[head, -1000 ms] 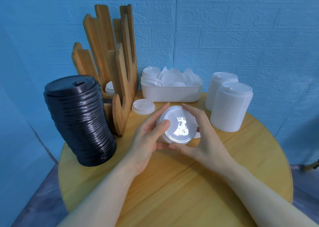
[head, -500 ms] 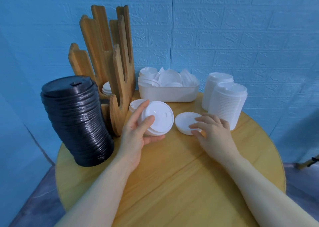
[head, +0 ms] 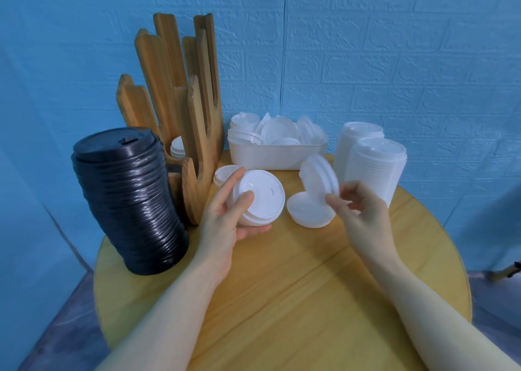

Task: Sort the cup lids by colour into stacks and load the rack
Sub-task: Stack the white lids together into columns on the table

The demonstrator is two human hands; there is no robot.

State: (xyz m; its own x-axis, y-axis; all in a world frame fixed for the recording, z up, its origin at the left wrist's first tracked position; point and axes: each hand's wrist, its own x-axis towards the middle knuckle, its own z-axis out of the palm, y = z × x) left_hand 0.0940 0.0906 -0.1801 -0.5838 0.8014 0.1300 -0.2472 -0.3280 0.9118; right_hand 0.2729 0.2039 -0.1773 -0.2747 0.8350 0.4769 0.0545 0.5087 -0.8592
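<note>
The head camera looks down on a round counter (head: pixel 282 300) of pale, grained wood set against a blue embossed brick-pattern wall (head: pixel 394 46). The wooden rack (head: pixel 194 117), cut from flat slats with tall rounded prongs, serves as the landmark. Left of the rack leans a tall black lid stack (head: pixel 129 198), glossy and ribbed. Right of the rack stands a smooth white rectangular tub (head: pixel 276 156) heaped with loose white lids, and farther right two ribbed white lid stacks (head: pixel 372 167) stand upright. Inside the rack's lower slot a few white lids (head: pixel 177 146) lie flat. In front of the rack the left hand (head: pixel 225 224) curls around a short stack of round white lids (head: pixel 260 198), thumb pressed on top. Farther right the right hand (head: pixel 358 210) pinches a few tilted white lids (head: pixel 320 177) by their rim, above an upturned lid (head: pixel 310 211) lying on the counter. A single lid (head: pixel 224 173) sits just beside the rack's base.
</note>
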